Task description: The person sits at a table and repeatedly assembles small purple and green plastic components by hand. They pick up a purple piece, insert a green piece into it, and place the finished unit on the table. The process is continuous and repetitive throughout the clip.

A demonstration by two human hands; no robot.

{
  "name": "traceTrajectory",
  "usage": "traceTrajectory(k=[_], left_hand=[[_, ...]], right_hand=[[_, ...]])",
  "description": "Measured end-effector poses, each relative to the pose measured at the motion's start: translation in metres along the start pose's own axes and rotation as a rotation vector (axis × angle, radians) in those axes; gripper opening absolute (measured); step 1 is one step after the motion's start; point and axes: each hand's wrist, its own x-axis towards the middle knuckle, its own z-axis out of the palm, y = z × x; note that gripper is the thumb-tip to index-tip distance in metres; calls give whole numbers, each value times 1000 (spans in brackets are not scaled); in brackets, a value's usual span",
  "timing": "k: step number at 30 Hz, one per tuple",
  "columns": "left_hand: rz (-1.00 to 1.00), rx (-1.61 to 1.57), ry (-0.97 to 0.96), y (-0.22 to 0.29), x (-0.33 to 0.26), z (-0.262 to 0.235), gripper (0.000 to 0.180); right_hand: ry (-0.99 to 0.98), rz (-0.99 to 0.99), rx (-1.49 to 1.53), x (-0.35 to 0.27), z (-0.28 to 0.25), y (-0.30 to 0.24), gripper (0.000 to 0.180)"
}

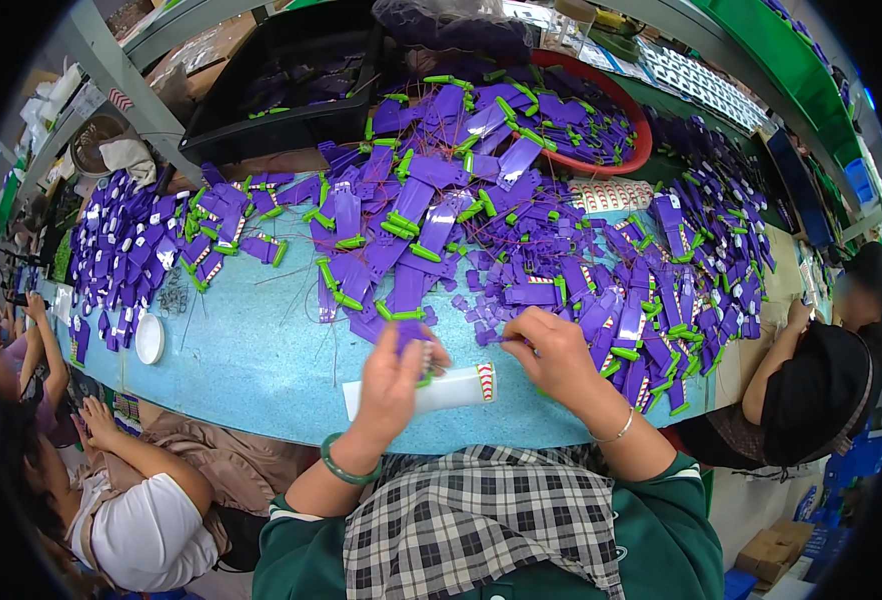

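Observation:
My left hand (393,385), with a green bangle at the wrist, is closed around a purple plastic part with green on it (411,336). Just right of it my right hand (553,352) is pinched at the edge of a scatter of small purple pieces (476,305). A bit of purple shows at its fingertips, too small to make out fully. Under my left hand lies a white backing strip (446,391) with red-and-yellow arrow stickers at its right end. Beyond both hands rises a heap of purple parts with green ends and thin red wires (431,205).
Purple parts pile up at the left (126,245) and right (676,300) of the blue table (251,365). A black crate (261,135) and a red basin (641,135) stand behind. A white dish (150,339) sits at left. Co-workers sit on both sides.

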Motion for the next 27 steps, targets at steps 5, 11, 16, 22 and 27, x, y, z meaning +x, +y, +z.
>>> traceTrajectory(k=[5,11,16,22,27], left_hand=[[-137,287,-292,-7,-2,26,13],[63,508,-403,3,-4,35,15],[142,635,-391,-2,-4,35,18],[58,520,-439,0,-9,39,19],[-116,393,-467,-1,-8,43,22]], right_hand=[[-51,30,501,-2,-14,-25,9],[25,129,358,-12,-8,-33,10],[79,96,323,-17,2,-29,13],[-27,168,472,-21,3,-25,11],[26,129,390,-21,6,-25,8]])
